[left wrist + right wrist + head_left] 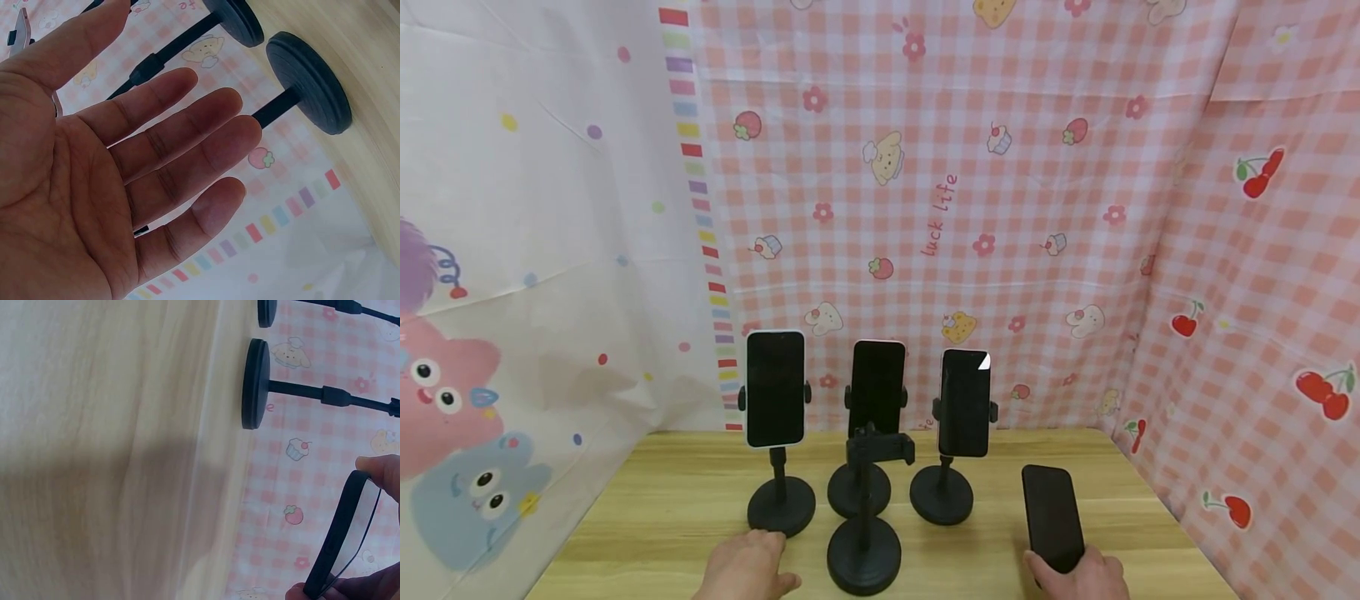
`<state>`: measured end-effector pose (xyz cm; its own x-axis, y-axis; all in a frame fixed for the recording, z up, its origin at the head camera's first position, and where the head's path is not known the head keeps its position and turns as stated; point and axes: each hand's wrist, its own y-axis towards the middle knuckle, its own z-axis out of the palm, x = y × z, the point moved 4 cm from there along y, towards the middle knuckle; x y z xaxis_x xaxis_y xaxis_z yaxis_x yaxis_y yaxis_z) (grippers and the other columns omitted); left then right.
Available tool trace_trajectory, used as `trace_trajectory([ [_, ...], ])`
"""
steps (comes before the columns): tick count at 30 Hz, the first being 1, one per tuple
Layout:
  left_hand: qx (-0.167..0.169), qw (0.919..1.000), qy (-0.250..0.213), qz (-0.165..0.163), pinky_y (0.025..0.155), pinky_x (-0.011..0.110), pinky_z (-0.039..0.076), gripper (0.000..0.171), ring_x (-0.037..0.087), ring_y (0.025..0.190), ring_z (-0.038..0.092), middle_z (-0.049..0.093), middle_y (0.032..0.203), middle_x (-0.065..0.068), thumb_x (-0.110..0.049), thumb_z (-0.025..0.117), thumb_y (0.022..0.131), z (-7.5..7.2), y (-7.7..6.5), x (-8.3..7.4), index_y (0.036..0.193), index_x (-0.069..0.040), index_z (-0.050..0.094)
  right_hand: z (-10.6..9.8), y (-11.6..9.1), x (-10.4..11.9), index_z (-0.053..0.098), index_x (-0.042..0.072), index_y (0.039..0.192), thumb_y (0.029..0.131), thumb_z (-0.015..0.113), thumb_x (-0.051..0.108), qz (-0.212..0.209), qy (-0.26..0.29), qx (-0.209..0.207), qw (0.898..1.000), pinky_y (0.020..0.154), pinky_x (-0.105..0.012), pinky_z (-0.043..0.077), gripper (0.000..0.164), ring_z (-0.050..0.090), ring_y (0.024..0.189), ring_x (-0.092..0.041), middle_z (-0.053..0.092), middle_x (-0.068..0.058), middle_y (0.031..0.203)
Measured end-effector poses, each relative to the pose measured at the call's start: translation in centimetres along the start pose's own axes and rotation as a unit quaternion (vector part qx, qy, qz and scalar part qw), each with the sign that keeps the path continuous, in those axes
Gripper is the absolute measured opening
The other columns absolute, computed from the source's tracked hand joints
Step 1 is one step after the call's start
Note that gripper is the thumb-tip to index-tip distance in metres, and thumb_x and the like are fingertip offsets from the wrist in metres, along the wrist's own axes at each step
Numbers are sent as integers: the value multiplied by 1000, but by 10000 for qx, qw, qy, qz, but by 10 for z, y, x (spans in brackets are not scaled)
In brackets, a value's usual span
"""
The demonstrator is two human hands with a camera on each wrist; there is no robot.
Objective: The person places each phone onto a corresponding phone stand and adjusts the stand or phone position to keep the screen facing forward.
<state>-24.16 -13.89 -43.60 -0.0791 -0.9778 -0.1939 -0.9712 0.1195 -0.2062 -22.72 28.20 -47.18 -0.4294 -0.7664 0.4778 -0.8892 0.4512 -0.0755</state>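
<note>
My right hand (pixel 1086 577) grips a black smartphone (pixel 1052 517) by its lower end, screen upward. In the right wrist view, the phone (pixel 340 537) is seen end-on between thumb and fingers, above the table. My left hand (pixel 747 567) is just in front of the left phone stand's round base (pixel 781 507); the left wrist view shows its fingers (pixel 181 162) extended and the palm bare. That stand carries a white-edged phone (pixel 775 389). At the front is a black phone stand (pixel 864 557) with no phone in its clamp (pixel 880 448).
Behind the front stand, another stand holds a dark phone (pixel 878 383), its stem partly hidden. To the right, a third stand holds a phone (pixel 965 404) with a bright reflection. The wooden table (pixel 647 517) is bordered by a pink checked cloth (pixel 1037 183) and a white cloth (pixel 572 275).
</note>
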Motion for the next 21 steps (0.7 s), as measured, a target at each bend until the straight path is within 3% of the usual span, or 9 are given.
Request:
trace_trajectory([
  [21, -37, 10000, 52, -12, 78, 49, 52, 42, 24, 78, 56, 62, 88, 8, -42, 80, 81, 1, 0, 0, 95, -6, 66, -20, -23, 25, 50, -20, 114, 65, 71, 78, -165, 581, -659, 9960, 81, -56, 48, 112, 55, 94, -45, 52, -36, 101],
])
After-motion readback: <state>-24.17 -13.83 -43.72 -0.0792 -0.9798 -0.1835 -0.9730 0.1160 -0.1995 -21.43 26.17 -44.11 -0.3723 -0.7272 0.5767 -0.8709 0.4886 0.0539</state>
